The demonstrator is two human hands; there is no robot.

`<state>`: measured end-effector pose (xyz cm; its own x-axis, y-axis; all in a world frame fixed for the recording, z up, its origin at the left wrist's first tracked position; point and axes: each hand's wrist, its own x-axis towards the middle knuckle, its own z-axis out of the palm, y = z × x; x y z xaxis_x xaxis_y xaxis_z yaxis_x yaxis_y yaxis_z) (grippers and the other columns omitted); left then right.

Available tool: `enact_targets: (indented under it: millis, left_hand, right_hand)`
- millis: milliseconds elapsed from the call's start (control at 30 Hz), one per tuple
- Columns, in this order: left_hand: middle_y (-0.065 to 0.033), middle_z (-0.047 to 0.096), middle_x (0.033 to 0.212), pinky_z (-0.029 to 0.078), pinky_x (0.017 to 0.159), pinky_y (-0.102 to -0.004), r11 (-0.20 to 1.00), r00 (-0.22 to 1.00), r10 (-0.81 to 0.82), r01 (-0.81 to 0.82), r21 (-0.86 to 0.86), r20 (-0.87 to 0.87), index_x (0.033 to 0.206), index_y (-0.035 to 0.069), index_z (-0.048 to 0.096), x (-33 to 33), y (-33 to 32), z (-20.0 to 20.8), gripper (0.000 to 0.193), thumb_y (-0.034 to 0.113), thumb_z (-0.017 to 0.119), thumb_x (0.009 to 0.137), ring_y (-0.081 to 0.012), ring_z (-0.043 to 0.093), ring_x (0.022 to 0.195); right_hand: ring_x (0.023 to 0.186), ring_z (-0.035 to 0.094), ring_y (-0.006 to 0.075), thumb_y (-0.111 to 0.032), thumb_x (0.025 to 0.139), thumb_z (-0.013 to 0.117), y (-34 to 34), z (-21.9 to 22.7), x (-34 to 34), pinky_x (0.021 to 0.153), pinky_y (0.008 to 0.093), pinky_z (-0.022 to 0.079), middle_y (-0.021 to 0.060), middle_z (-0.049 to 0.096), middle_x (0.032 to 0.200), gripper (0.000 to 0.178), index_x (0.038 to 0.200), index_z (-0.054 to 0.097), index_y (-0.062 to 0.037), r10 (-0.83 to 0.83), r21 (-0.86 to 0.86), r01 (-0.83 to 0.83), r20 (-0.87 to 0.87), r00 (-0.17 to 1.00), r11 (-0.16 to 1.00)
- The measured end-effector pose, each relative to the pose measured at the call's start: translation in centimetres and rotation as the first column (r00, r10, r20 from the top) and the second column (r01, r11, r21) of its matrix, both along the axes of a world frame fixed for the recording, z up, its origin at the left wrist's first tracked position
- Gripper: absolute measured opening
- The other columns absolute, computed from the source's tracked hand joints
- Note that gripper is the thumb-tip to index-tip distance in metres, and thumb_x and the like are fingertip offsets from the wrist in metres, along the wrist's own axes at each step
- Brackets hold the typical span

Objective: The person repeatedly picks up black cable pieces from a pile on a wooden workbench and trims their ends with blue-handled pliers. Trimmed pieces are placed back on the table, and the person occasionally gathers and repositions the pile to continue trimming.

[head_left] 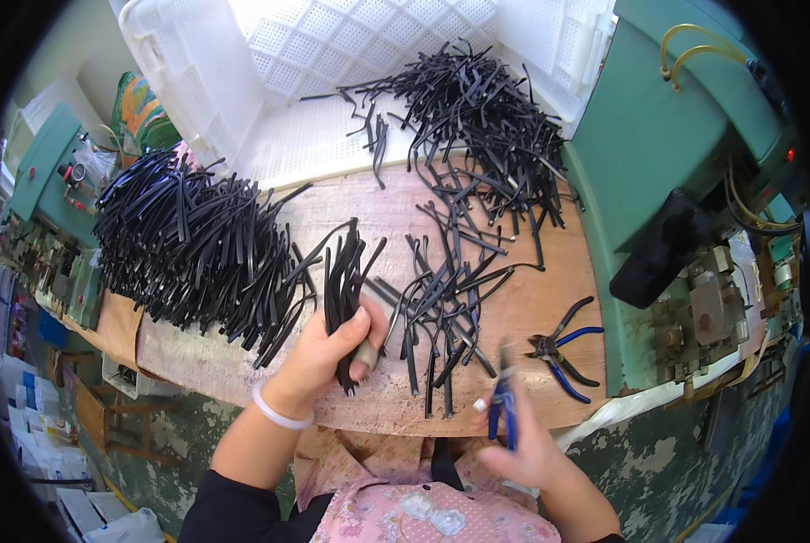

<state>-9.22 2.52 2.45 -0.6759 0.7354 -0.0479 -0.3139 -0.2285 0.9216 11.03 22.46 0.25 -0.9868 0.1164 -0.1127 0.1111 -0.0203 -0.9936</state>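
Note:
My left hand point(333, 348) is closed round a bundle of short black strips point(344, 281), which stand up out of the fist with their lower ends showing beneath it. In my right hand point(527, 439) is a pair of blue-handled pliers point(505, 407), its jaws pointing away from me and blurred by motion. Between the hands lies a loose scatter of black strips point(441, 317) on the wooden tabletop point(351, 412). A second pair of blue and black handled pliers point(563, 348) rests spread on the table, right of my right hand.
A dense heap of black strips point(197, 244) covers the table's left side. Another pile point(486, 118) spills from a white plastic crate point(310, 136) lying on its side. A green machine point(658, 136) stands at the right, with a dark oblong object point(663, 249) against it.

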Motion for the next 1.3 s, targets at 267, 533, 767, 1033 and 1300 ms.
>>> enact_targets:
  millis: [267, 533, 767, 1033, 1300]
  left_hand:
    - [-0.0008, 0.043, 0.059, 0.029, 0.035, -0.0178, 0.982, 0.893, -0.171, 0.12, 0.146, 0.417, 0.08, 0.009, 0.044, 3.3, -0.7, 0.0, 0.047, 0.048, 0.033, 0.102, -0.0035, 0.03, 0.035]
    - [0.0016, 0.041, 0.057, 0.026, 0.036, -0.0164, 0.952, 0.828, -0.285, 0.188, 0.241, 0.482, 0.077, 0.01, 0.043, 3.6, -0.9, 0.6, 0.048, 0.051, 0.036, 0.101, -0.0023, 0.029, 0.034]
    - [-0.0035, 0.045, 0.061, 0.031, 0.038, -0.0191, 0.95, 0.984, -0.043, -0.013, 0.313, 0.173, 0.083, 0.009, 0.043, 5.3, -1.2, -0.5, 0.046, 0.052, 0.037, 0.1, -0.0067, 0.036, 0.039]
    - [0.0001, 0.044, 0.058, 0.035, 0.04, -0.018, 0.87, 0.873, 0.389, -0.243, 0.43, -0.294, 0.087, 0.013, 0.041, 8.1, -0.3, -0.7, 0.046, 0.059, 0.038, 0.095, -0.0071, 0.039, 0.037]
    - [0.001, 0.044, 0.056, 0.037, 0.041, -0.0202, 0.867, 0.92, 0.344, -0.236, 0.438, -0.186, 0.084, 0.013, 0.041, 8.2, -0.4, -0.2, 0.046, 0.058, 0.037, 0.096, -0.0077, 0.04, 0.036]
  right_hand:
    - [0.092, 0.052, 0.0256, -0.022, 0.067, 0.075, -1.5, 4.0, -0.6, 0.079, 0.037, 0.043, 0.0087, 0.053, 0.114, 0.066, 0.131, 0.059, -0.0233, 0.321, 0.84, -0.028, -0.175, 0.931, 0.542]
    - [0.097, 0.05, 0.0279, -0.021, 0.06, 0.079, -2.0, 6.0, -0.8, 0.082, 0.04, 0.04, 0.009, 0.052, 0.115, 0.067, 0.125, 0.063, -0.0225, 0.363, 0.912, -0.05, -0.111, 0.925, 0.408]
    - [0.085, 0.052, 0.0264, -0.018, 0.061, 0.079, -1.9, 5.6, -0.3, 0.073, 0.0358, 0.043, 0.0089, 0.053, 0.105, 0.067, 0.126, 0.062, -0.0204, 0.329, 0.867, -0.112, -0.063, 0.942, 0.485]
    - [0.084, 0.052, 0.0269, -0.016, 0.062, 0.08, -2.3, 6.5, -0.8, 0.073, 0.0359, 0.044, 0.012, 0.052, 0.104, 0.07, 0.129, 0.059, -0.0148, 0.335, 0.774, -0.135, -0.104, 0.936, 0.619]
    - [0.082, 0.054, 0.0279, -0.018, 0.062, 0.081, -2.4, 5.4, -0.1, 0.071, 0.0355, 0.046, 0.0126, 0.051, 0.104, 0.073, 0.13, 0.058, -0.0133, 0.331, 0.783, -0.142, -0.085, 0.94, 0.606]
